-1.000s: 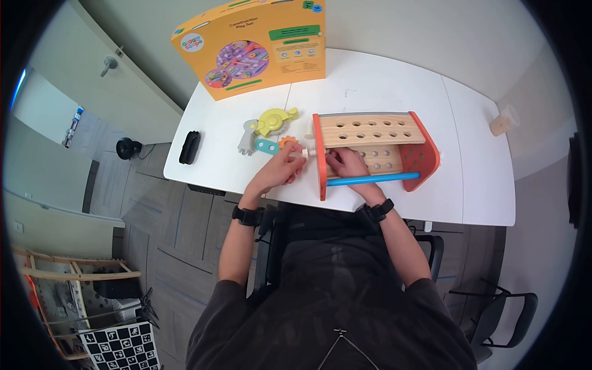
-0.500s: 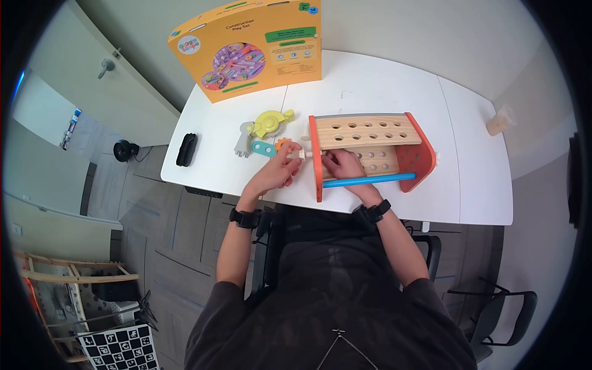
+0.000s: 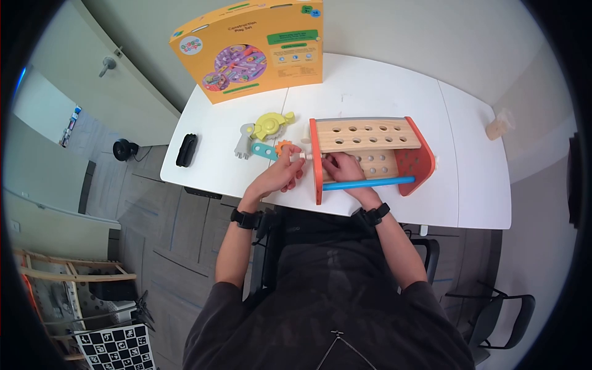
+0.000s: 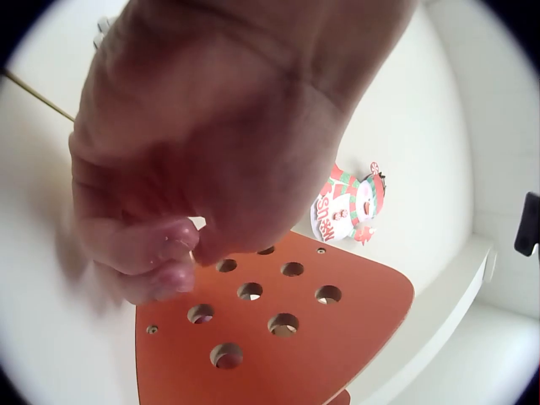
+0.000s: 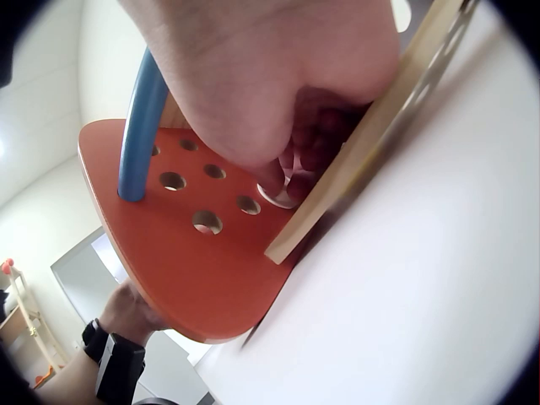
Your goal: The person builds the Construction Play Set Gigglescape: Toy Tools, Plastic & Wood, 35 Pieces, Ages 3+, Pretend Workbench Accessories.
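Observation:
On the table stands a wooden toy workbench with orange side panels [image 3: 316,182], a perforated wooden top [image 3: 370,143] and a blue rod [image 3: 370,184]. My left hand [image 3: 277,176] is outside the left panel, its index finger and thumb around the head of a white bolt [image 3: 303,156] that points into that panel. Curled fingers [image 4: 143,257] hide most of the bolt in the left wrist view. My right hand [image 3: 345,168] reaches inside the workbench, over the rod. Its fingertips pinch a pale ring-like piece [image 5: 277,199] against the panel's inner face, mostly hidden by the fingers.
Left of the workbench lie a yellow-green toy saw [image 3: 269,126], a grey toy claw piece [image 3: 243,147], a teal strip with holes [image 3: 264,151] and an orange gear [image 3: 283,147]. A yellow box [image 3: 277,61] stands behind; a black case [image 3: 187,150] and a cup [image 3: 499,125] sit farther out.
The left fingers shift slightly around the bolt head. The right hand stays inside the workbench at the panel. The whole head view moves a little.

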Available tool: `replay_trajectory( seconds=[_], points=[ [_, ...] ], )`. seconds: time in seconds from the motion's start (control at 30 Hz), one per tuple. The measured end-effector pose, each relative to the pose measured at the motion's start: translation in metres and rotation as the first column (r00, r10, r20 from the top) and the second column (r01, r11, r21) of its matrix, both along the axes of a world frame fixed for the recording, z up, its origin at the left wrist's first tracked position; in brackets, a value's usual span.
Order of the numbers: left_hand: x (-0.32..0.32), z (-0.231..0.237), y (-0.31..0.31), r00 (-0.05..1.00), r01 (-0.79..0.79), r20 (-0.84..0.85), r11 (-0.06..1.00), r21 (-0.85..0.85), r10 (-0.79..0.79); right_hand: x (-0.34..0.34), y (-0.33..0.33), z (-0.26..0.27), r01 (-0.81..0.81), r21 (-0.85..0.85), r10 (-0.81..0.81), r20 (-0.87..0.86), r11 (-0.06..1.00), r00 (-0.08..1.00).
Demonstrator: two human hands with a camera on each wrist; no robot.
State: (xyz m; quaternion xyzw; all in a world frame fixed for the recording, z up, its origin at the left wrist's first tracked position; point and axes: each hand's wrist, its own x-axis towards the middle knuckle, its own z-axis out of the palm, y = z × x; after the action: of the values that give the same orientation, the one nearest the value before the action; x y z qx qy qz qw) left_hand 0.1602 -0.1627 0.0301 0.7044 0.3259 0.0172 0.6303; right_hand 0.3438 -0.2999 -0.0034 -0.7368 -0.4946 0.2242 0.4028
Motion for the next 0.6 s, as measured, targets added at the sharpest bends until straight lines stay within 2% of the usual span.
replay_trajectory(
  seconds=[0.1,0.2,0.3,0.4,0.5,0.6],
  points=[
    [0.007,-0.007,0.006,0.998,-0.042,-0.049,0.999,0.004,0.043,-0.001,0.000,0.002,0.008,-0.012,-0.008,0.006,1.000,1.000],
    [0.012,-0.037,0.016,0.999,-0.036,-0.035,0.998,-0.044,0.035,0.000,0.000,-0.002,0.007,0.010,-0.007,0.004,1.000,1.000],
    [0.007,-0.025,0.012,1.000,0.024,-0.015,0.999,-0.021,-0.024,0.000,0.000,-0.002,0.006,0.000,-0.006,0.005,1.000,1.000],
    [-0.004,-0.008,0.007,0.999,0.020,0.041,1.000,0.018,-0.021,0.000,0.000,-0.001,0.005,-0.011,-0.005,-0.005,1.000,1.000],
    [0.001,-0.003,0.008,0.995,-0.095,0.001,0.994,-0.047,0.095,-0.001,0.000,0.001,0.012,-0.008,-0.012,-0.011,1.000,1.000],
    [0.007,-0.027,0.020,0.997,-0.059,-0.050,0.996,-0.072,0.055,-0.001,0.000,0.001,0.012,-0.018,-0.013,-0.016,1.000,1.000]
  ],
)
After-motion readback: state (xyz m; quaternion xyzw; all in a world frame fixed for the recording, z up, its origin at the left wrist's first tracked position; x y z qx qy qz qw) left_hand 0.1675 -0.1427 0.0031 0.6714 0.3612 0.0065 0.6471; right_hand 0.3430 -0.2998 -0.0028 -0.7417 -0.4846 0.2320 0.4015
